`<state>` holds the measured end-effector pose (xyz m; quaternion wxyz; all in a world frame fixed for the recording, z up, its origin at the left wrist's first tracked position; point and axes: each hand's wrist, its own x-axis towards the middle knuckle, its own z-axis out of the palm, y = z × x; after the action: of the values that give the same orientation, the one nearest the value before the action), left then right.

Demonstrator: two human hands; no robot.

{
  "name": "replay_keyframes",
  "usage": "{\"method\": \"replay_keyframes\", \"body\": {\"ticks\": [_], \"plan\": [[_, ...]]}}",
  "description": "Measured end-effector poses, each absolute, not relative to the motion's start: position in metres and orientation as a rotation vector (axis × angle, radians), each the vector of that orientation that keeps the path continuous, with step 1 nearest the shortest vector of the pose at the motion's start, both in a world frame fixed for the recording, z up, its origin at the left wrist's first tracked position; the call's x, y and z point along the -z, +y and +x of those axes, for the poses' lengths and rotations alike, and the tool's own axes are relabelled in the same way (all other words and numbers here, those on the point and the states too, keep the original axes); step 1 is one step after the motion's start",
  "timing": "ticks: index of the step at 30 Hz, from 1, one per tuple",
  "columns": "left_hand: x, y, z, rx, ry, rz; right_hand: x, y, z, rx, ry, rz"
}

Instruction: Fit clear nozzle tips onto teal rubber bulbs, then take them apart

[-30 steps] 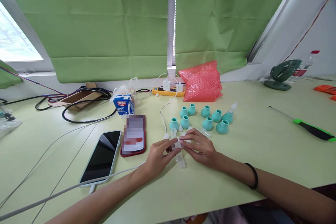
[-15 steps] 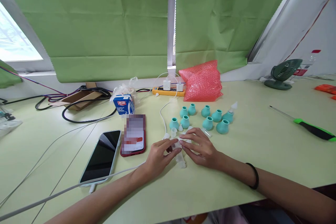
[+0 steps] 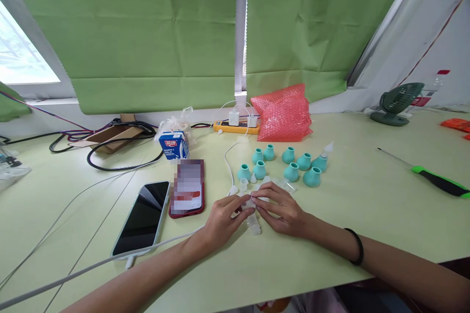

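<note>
My left hand (image 3: 223,217) and my right hand (image 3: 281,208) meet fingertip to fingertip near the table's middle. Both are closed in a pinch around a small translucent plastic piece, mostly covered by the fingers. Under and in front of them lies a clear plastic tube-like part (image 3: 253,225). Just beyond the fingertips are a small translucent cup-shaped piece (image 3: 244,184) and a small white cone-shaped tip (image 3: 253,178). Several teal squeeze bulbs (image 3: 291,172) stand upright behind my hands, open necks up. One teal bulb (image 3: 319,162) at the right carries a pointed white nozzle (image 3: 328,148).
Two phones, one dark-screened (image 3: 142,217) and one red-cased (image 3: 187,188), lie left of my hands, a white cable (image 3: 91,264) crossing there. Behind are a milk carton (image 3: 174,145), a yellow power strip (image 3: 235,128) and pink bubble wrap (image 3: 282,115). Rightward lie a screwdriver (image 3: 436,179) and fan (image 3: 396,103).
Both hands stay nearly in place, with slight finger movement at the pinched piece. The whole view has shifted very slightly.
</note>
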<state>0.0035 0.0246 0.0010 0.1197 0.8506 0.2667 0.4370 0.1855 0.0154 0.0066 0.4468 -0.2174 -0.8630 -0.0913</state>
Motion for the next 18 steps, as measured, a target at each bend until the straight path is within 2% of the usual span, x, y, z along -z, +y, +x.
{"method": "replay_keyframes", "body": {"ticks": [10, 18], "plan": [[0.003, 0.025, 0.003, -1.330, 0.725, 2.563, -0.003, 0.015, 0.186, 0.242, -2.154, -0.554], [-0.003, 0.020, 0.003, -1.366, 0.790, 2.467, -0.019, 0.008, 0.182, -0.235, -1.958, -0.751]]}}
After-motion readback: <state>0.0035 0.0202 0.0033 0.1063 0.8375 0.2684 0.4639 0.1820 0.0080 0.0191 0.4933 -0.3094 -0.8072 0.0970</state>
